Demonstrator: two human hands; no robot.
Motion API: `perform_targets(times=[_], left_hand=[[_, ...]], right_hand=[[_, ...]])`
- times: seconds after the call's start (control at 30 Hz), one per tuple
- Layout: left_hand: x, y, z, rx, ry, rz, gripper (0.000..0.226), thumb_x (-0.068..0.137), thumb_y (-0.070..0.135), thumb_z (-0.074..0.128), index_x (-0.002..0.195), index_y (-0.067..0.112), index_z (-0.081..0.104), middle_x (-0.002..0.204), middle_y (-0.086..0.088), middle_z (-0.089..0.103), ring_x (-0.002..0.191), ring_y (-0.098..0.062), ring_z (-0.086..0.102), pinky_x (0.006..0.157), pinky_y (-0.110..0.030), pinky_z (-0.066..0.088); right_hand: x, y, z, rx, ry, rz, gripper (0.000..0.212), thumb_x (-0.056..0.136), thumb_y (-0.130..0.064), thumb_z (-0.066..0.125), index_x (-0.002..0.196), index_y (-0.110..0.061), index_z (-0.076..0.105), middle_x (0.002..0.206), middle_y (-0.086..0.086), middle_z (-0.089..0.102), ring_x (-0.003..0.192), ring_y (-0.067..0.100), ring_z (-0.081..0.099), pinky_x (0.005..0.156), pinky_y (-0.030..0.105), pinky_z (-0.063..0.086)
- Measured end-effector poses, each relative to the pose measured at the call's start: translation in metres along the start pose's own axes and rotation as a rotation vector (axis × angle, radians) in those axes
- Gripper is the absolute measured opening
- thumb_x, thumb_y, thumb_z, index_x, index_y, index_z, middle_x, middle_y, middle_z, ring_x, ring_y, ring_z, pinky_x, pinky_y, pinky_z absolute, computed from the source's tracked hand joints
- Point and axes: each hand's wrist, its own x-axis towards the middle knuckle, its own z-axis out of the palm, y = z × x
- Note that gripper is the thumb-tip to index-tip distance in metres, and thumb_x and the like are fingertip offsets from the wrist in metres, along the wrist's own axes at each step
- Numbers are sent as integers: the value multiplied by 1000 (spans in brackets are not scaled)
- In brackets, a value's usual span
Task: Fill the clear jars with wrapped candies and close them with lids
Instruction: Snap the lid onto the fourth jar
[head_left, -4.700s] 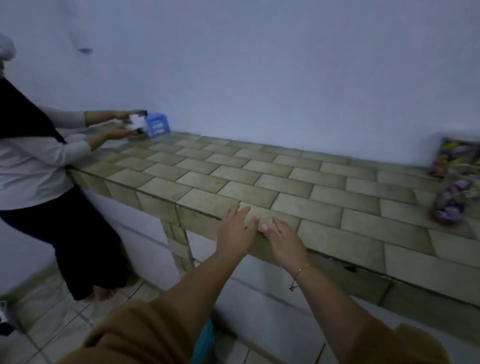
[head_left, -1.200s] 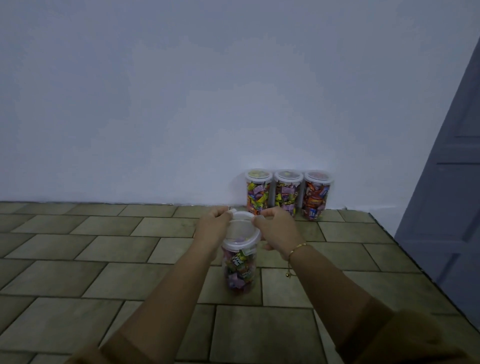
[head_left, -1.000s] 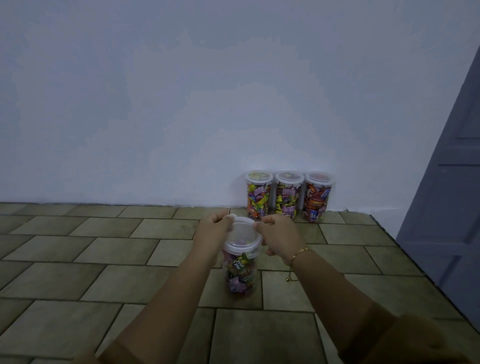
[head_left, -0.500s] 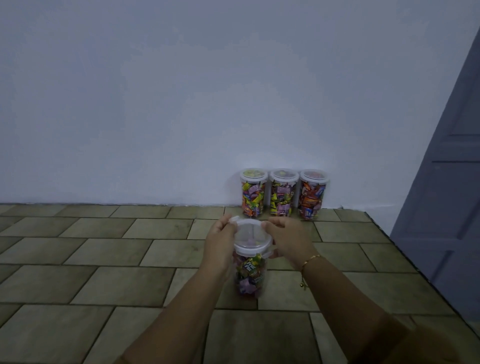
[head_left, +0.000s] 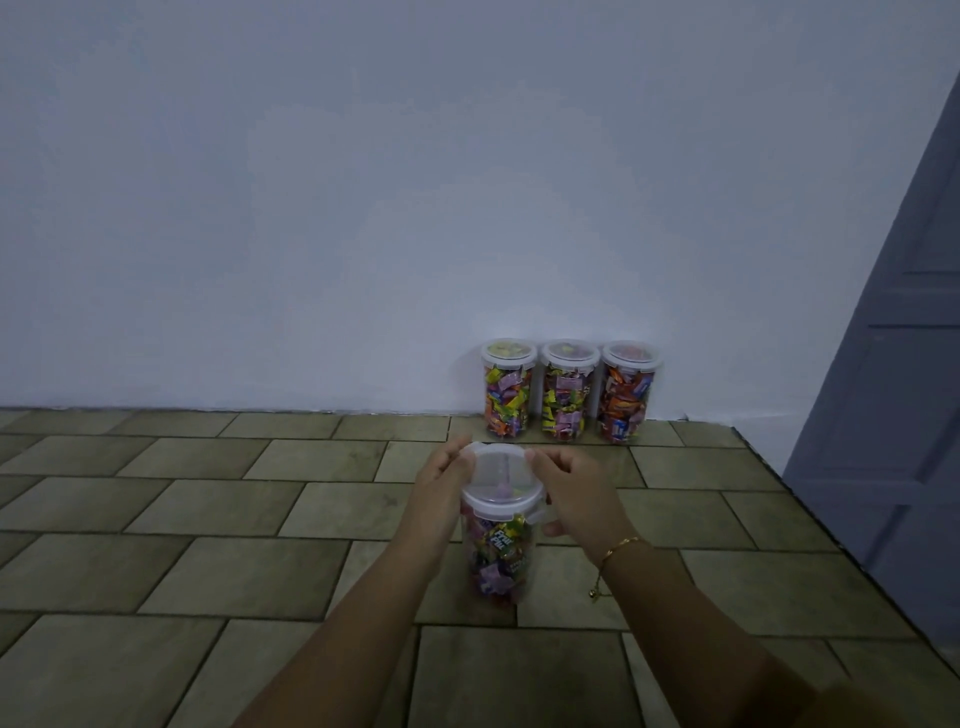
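A clear jar (head_left: 500, 551) stands upright on the tiled counter (head_left: 156, 519), packed most of the way up with wrapped candies (head_left: 501, 543) in yellow, green, pink and purple wrappers. A translucent white lid (head_left: 501, 475) sits on its mouth, with a clip tab sticking out at the right of the rim. The left hand (head_left: 441, 491) curls round the left side of the lid and the top of the jar, its fingertips over the lid's far edge; the right hand (head_left: 571, 493) grips the right side of the lid, thumb at the far rim and lower fingers curled beneath the tab. Whether the lid is fully seated cannot be told. At the back, against the pale wall (head_left: 415, 208), three more lidded jars stand side by side: the left jar (head_left: 508, 389) and middle jar (head_left: 568, 392) hold mixed yellow and pink candies, the right jar (head_left: 627, 392) mostly orange and red ones. A thin bracelet (head_left: 621, 545) circles the right wrist
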Motion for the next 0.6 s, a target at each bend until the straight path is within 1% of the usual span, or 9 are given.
perform_targets(times=[0.07,0.1,0.2,0.27,0.4,0.53,0.6], left_hand=[[-1,1,1,-10,-12,-6,17,97,17,46,103,28,57,99,6,61,86,-9,59,74,-26,49],[-1,1,1,-11,-13,-7,16,97,17,46,100,29,56,97,6,61,84,-9,59,73,-25,49],[-2,1,3,-23,-17,4,17,98,15,44,99,28,55,97,6,60,84,-8,58,72,-24,49],[-1,0,4,-18,-16,4,17,98,15,43,99,28,55,97,6,60,85,-8,58,74,-24,49],[0,-2,3,8,-17,-2,18,98,18,43,112,22,53,103,3,59,90,-9,58,79,-27,49],[0,-4,3,28,-9,3,20,98,19,43,115,18,54,104,1,60,91,-13,58,80,-30,49],[1,-6,3,71,3,5,21,99,22,42,115,18,56,107,-2,60,93,-16,58,85,-35,48]], right_hand=[[0,0,1,-15,16,-17,24,95,-32,51,102,-15,66,72,-3,57,63,12,53,50,28,51],[1,0,2,-25,20,-24,25,95,-32,51,102,-14,67,72,-3,57,64,12,53,52,29,51],[2,0,2,-54,25,-36,28,96,-33,50,102,-12,68,70,-4,57,66,14,54,64,35,52],[3,1,2,-79,24,-39,29,96,-33,49,98,-11,68,68,-4,55,64,12,51,69,38,52],[4,0,2,-100,18,-41,32,96,-33,49,92,-8,68,69,3,56,64,15,50,67,37,50],[6,1,1,-110,5,-41,44,95,-34,49,92,7,66,71,11,52,66,21,47,62,35,43],[7,2,1,-118,3,-40,45,95,-35,49,92,6,66,72,12,52,67,21,48,63,37,45]])
